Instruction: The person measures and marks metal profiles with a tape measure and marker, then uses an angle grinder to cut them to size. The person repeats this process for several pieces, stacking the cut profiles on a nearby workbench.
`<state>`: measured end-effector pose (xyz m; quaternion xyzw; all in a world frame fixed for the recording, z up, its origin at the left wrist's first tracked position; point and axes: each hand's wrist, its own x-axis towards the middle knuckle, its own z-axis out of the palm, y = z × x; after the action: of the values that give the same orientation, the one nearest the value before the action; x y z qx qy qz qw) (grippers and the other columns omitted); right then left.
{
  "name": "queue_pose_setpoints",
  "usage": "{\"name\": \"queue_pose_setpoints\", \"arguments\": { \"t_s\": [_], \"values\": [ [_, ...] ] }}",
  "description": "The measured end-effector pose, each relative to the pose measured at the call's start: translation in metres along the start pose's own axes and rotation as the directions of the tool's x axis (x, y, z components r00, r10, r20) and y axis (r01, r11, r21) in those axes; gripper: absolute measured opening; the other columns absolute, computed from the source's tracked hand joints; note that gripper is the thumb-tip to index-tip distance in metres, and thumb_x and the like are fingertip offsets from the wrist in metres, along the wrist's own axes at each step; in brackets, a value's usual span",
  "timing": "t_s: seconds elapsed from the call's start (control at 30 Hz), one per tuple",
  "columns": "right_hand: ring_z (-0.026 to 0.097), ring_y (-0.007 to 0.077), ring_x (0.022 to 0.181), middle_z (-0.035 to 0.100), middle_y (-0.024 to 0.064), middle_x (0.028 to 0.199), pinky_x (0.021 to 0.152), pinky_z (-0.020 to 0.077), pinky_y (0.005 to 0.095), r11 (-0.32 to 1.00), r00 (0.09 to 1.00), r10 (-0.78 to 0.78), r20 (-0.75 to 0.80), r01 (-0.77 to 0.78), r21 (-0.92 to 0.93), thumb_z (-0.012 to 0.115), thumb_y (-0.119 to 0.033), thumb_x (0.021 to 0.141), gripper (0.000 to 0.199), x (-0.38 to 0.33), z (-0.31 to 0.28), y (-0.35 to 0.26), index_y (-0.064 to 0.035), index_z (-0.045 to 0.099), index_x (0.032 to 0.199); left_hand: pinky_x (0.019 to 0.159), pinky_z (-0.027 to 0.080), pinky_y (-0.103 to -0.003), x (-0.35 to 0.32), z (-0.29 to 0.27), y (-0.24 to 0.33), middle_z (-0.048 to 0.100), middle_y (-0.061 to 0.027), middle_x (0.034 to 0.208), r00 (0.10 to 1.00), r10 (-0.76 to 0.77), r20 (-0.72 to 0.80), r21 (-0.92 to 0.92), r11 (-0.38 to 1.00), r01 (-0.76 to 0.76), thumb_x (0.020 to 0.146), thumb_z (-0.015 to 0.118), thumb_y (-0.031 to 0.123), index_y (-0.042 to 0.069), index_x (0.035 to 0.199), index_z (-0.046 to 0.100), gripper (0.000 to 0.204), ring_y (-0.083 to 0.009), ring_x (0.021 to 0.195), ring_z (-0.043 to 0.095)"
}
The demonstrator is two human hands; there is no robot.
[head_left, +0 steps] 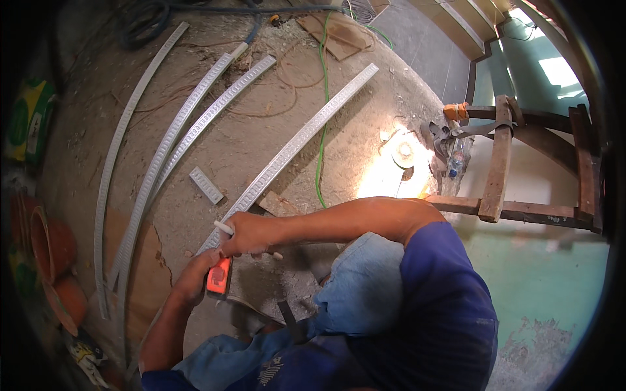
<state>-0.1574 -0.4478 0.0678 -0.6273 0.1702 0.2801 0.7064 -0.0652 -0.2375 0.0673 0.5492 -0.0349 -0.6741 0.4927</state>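
My right hand is closed around a slim white stick, like a marker, one end of it poking out past my fingers. Beside it, my left hand grips an orange tape measure with a dark edge. Both hands meet over the near end of a long silver slotted metal strip, which runs away to the upper right. A short cut piece of slotted strip lies to its left. Whether my left fingers also touch the long strip is hidden.
More slotted strips lie at left, near orange-brown buckets. A green cable passes under the long strip. At right stand a glowing lamp, a plastic bottle and a wooden frame. A blue hose lies behind.
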Motion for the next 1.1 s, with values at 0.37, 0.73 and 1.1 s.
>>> {"name": "queue_pose_setpoints", "arguments": {
  "t_s": [0.37,0.73,1.1],
  "values": [
    [0.053,0.0094,0.048,0.061,0.0039,0.075,0.04,0.045,0.0252,0.871,0.969,0.005,-0.246,0.117,0.477,0.073,-0.023,0.087,0.02,0.01,-0.088,-0.012,-0.0057,0.063,0.092,0.085,0.05,-0.029,-0.018,-0.053,-0.036,0.066,-0.0099,0.104,0.986,-0.15,0.074,0.233,0.964,0.129,0.092,0.059,0.036,0.001,0.119,0.062,0.044,-0.016,0.092,0.065],
    [0.031,0.0101,0.035,0.053,0.0051,0.062,0.031,0.0274,0.0223,0.603,0.768,-0.115,-0.63,0.558,0.57,0.066,-0.025,0.096,0.023,-0.021,-0.272,0.011,-0.008,0.061,0.081,0.075,0.048,-0.032,-0.081,-0.081,-0.131,0.07,-0.002,0.088,0.991,-0.121,-0.055,0.473,0.871,0.133,0.088,0.063,0.037,0.01,0.099,0.074,0.032,-0.0127,0.082,0.06],
    [0.032,0.0044,0.036,0.058,0.0008,0.067,0.033,0.0264,0.0206,0.789,0.85,-0.087,-0.52,0.377,0.485,0.057,-0.041,0.101,0.035,-0.005,-0.217,-0.028,-0.0081,0.065,0.109,0.082,0.054,-0.034,-0.175,-0.038,-0.248,0.068,-0.0114,0.094,0.605,0.199,-0.771,-0.206,0.821,-0.533,0.1,0.055,0.029,0.002,0.104,0.066,0.029,-0.0198,0.091,0.066]
  ]
}}
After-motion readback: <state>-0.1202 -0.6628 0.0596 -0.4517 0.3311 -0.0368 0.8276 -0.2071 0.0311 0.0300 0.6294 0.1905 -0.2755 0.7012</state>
